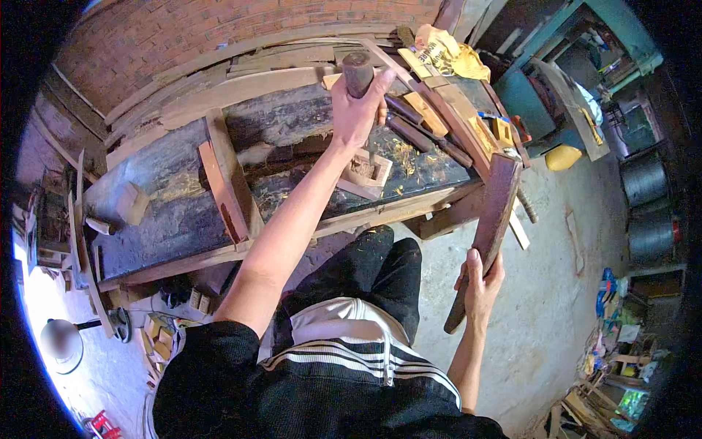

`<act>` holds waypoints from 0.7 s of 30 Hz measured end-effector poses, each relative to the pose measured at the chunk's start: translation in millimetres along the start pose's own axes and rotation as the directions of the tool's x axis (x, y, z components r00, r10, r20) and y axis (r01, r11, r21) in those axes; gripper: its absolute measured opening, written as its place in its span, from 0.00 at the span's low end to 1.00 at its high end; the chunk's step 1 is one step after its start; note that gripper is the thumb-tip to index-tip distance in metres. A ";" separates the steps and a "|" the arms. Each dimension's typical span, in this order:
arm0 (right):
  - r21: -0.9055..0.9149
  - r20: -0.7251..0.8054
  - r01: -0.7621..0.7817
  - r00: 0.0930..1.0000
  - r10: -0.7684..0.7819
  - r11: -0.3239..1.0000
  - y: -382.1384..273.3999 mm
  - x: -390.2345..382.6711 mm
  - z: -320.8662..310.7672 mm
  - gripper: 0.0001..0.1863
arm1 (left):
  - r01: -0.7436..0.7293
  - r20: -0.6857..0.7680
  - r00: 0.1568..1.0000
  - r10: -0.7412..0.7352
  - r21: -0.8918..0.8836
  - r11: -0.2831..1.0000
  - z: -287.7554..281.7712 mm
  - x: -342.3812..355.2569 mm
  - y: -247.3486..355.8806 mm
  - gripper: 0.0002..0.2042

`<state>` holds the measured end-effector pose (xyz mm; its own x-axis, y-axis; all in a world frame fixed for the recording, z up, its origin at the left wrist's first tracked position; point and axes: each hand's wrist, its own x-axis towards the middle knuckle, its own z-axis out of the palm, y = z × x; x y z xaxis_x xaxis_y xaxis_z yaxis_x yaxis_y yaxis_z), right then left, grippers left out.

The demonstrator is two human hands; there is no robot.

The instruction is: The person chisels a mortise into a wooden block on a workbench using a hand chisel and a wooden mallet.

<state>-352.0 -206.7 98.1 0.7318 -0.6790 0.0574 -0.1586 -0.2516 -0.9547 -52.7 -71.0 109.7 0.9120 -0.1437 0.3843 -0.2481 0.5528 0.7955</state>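
Note:
My left hand [357, 110] reaches out over the dark workbench [175, 212] and grips a thick, dark brown round wooden handle [357, 72] that stands upright above my fingers. My right hand [479, 287] hangs beside the bench at my right and holds a long reddish-brown wooden board [491, 219] by its lower part. The board tilts upward, its top end near the bench's right corner. Just beyond my left wrist a small light wooden frame piece [369, 170] lies on the bench among shavings.
Reddish wooden slats [219, 190] and a small block [132, 201] lie on the bench. Dark rods and light strips [428, 121] pile at its right end, with a yellow cloth [450, 51] behind. A brick wall [183, 36] rises beyond. Concrete floor [556, 293] and scrap lie right.

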 end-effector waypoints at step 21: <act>0.218 -0.013 0.264 0.963 -0.268 0.940 -63.9 30.7 18.8 0.22 | 0.047 0.327 0.930 -0.168 0.349 0.936 19.2 -49.7 -1.6 0.13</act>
<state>-306.9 -198.6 155.4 0.7387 -0.5960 0.3147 0.1885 -0.2656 -0.9455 -104.0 -80.5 98.3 0.7829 -0.4952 0.3766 -0.3035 0.2243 0.9260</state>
